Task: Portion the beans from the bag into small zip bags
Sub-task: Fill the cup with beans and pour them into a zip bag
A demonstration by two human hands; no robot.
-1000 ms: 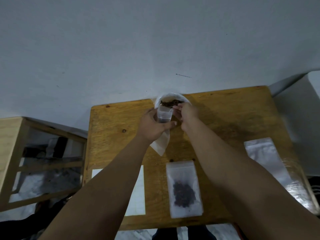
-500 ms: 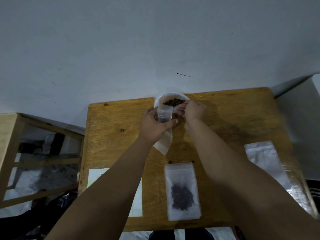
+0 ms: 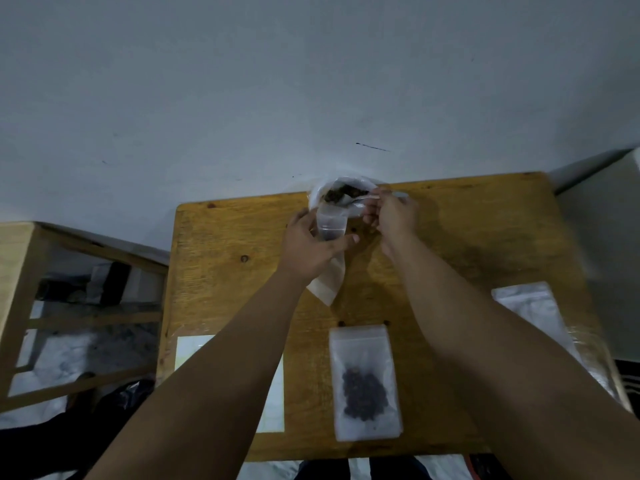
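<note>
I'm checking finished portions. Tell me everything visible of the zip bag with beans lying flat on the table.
The filled zip bag is a small clear plastic rectangle lying flat on the wooden table near its front edge. Dark beans cluster in its lower half; the upper half is empty. Only the table touches it. Whether it is sealed cannot be told.
</note>
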